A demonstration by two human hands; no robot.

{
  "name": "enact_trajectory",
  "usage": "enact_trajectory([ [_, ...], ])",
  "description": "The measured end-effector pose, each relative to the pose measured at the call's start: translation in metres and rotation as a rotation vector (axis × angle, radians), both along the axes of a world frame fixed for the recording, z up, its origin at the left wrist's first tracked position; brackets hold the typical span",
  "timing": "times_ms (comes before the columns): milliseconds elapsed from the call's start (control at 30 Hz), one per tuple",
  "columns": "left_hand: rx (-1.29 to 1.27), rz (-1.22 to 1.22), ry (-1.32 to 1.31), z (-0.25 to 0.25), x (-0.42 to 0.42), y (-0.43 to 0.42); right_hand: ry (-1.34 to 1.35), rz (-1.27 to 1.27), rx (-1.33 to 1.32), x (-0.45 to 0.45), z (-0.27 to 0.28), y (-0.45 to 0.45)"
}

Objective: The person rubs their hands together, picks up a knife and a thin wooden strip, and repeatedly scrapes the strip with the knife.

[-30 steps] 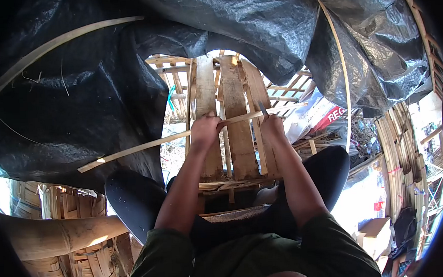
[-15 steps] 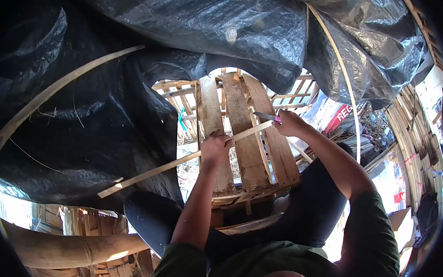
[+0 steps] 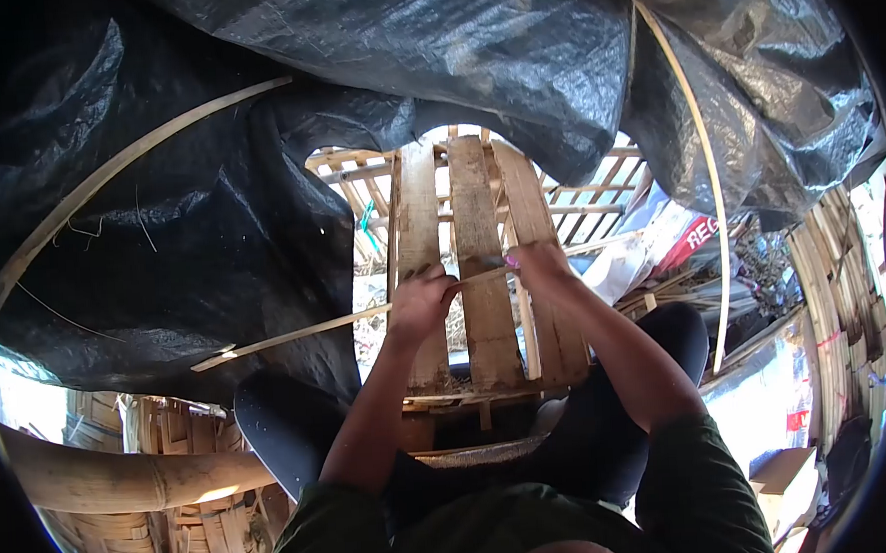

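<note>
A long, pale bamboo strip lies slantwise across my front, its left end over the dark plastic sheet. My left hand is closed around the strip near its middle. Closed on a knife, my right hand is a short way to the right, by the strip. Only a bit of the knife's pink handle shows clearly; its blade is blurred, and I cannot tell whether it touches the strip. Beneath both hands are wooden planks.
Black plastic sheeting hangs ahead and to the left, with curved bamboo strips against it. A thick bamboo pole is at lower left. A red and white sack and bundled bamboo are on the right.
My right hand with the knife has moved left and slightly down, closer to my left hand. The strip's right part now shows beyond my right hand. My left hand still grips the strip.
</note>
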State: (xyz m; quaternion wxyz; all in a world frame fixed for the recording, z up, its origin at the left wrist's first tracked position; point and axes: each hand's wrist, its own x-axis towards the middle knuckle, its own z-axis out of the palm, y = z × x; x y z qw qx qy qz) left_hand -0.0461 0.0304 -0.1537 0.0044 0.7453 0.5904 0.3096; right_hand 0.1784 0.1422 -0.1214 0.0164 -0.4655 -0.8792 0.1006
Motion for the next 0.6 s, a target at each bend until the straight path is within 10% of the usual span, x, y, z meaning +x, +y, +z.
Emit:
enact_trajectory([
  [400, -0.770, 0.017, 0.302, 0.089, -0.027, -0.029, 0.118, -0.136, 0.148, 0.020, -0.023, 0.045],
  [600, -0.496, -0.030, 0.267, 0.058, -0.036, -0.022, 0.143, -0.167, 0.135, 0.026, -0.022, 0.045],
])
